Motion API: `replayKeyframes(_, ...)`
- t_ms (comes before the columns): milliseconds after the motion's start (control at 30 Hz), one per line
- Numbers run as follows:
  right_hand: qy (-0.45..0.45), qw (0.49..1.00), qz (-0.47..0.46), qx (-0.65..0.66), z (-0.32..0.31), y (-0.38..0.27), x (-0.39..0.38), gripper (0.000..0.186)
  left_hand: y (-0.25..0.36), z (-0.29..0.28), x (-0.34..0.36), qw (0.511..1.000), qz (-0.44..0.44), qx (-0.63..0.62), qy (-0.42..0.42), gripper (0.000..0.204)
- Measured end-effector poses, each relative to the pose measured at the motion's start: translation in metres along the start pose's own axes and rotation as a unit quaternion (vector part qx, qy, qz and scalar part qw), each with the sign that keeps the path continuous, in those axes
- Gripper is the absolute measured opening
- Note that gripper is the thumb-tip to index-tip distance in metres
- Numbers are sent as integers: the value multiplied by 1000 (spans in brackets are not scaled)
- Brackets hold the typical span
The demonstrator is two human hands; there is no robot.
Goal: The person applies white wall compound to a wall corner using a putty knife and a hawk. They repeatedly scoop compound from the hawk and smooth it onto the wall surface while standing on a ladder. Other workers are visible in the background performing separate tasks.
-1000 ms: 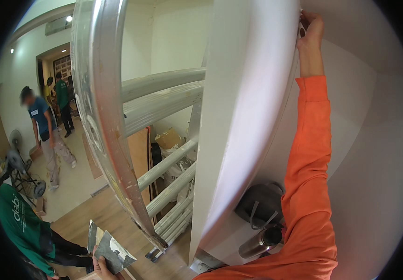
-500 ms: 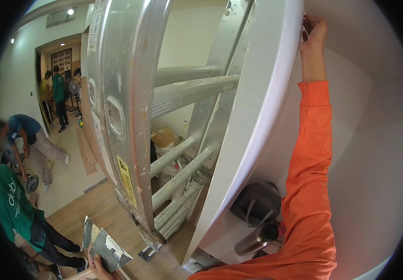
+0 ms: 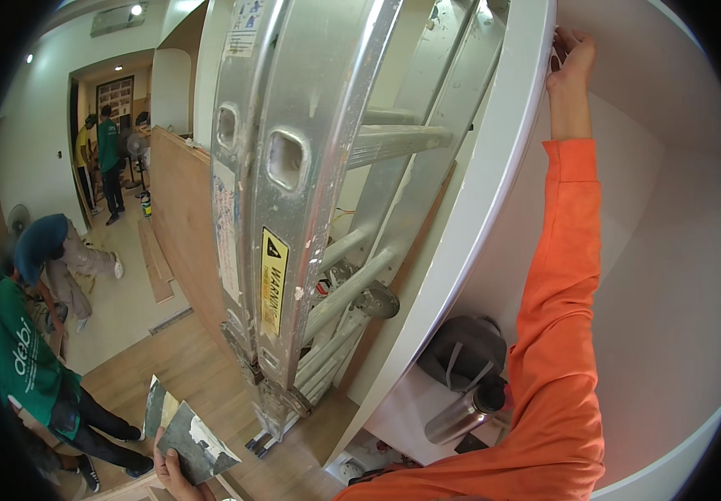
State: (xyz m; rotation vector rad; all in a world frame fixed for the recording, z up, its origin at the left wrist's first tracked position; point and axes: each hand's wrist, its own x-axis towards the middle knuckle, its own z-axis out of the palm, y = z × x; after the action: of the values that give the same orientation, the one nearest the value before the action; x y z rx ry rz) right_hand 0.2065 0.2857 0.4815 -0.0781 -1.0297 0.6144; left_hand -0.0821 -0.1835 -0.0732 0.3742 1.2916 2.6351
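My left hand (image 3: 178, 474) grips putty knives (image 3: 200, 444) with pale putty on their metal blades, low in the view. My right hand (image 3: 571, 57), at the end of my raised orange-sleeved arm, has its fingers curled at the edge of a tall white panel (image 3: 485, 217); the fingertips are partly hidden. Left of that panel stands a paint-spattered aluminium ladder (image 3: 318, 108) with a yellow warning label. Under my right arm, a dark grey bag (image 3: 448, 351) and a steel bottle (image 3: 452, 422) rest on a white shelf.
At the left, a green-shirted person (image 3: 22, 351) stands near a bent-over person in blue (image 3: 43, 238). Further back are other people (image 3: 110, 159) at a doorway, and a fan. A wooden board (image 3: 178, 217) leans behind the ladder, above wood flooring and loose planks (image 3: 156, 259).
The ladder has shifted rightward and looms larger in the view, uncovering the leaning board. The person in blue has bent down. My two hands keep their holds.
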Motion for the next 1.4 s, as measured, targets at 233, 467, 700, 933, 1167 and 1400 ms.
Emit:
replayKeyframes(233,-2,1000,7,-7,1,8,-9,44,3,-6,4,1000,-14,10,-4,47)
replayKeyframes(467,9,999,35,-30,7,13,-13,52,2,-8,5,1000,-28,7,-5,47)
replayKeyframes(700,18,999,38,-21,7,19,-14,49,5,-10,4,999,-41,18,3,49)
replayKeyframes(933,20,999,40,-23,10,22,-15,44,8,-12,4,999,-47,19,5,48)
replayKeyframes(1167,26,998,53,-33,12,32,-27,40,3,-20,4,998,-56,32,22,46)
replayKeyframes(1400,23,998,55,-34,13,42,-33,37,4,-20,3,997,-61,43,20,46)
